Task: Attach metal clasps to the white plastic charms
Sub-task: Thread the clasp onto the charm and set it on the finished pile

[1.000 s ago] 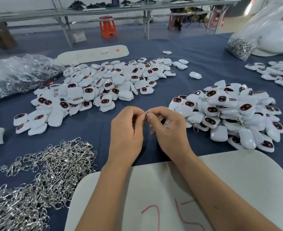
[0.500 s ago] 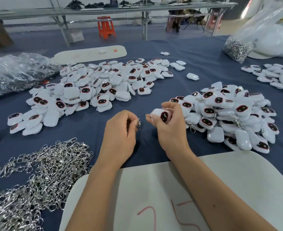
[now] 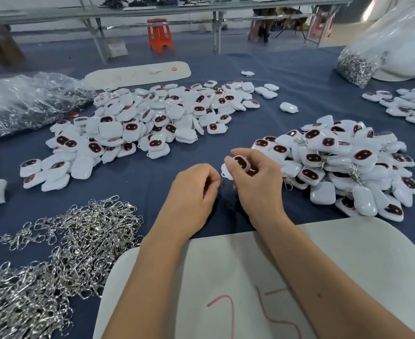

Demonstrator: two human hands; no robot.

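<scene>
Fingers [image 3: 228, 165] of right hand [image 3: 257, 182] grip charm [image 3: 238, 163], left hand [image 3: 191, 192] pinches clasp [image 3: 222, 183], not yet joined; clasped pile [image 3: 343, 167] vs. big unclasped pile [image 3: 147, 123] left.

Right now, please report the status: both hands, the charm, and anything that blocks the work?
Left hand pinches a small metal clasp. Right hand grips one white charm. Clasp and charm apart, not yet joined. Nothing between them.
</scene>
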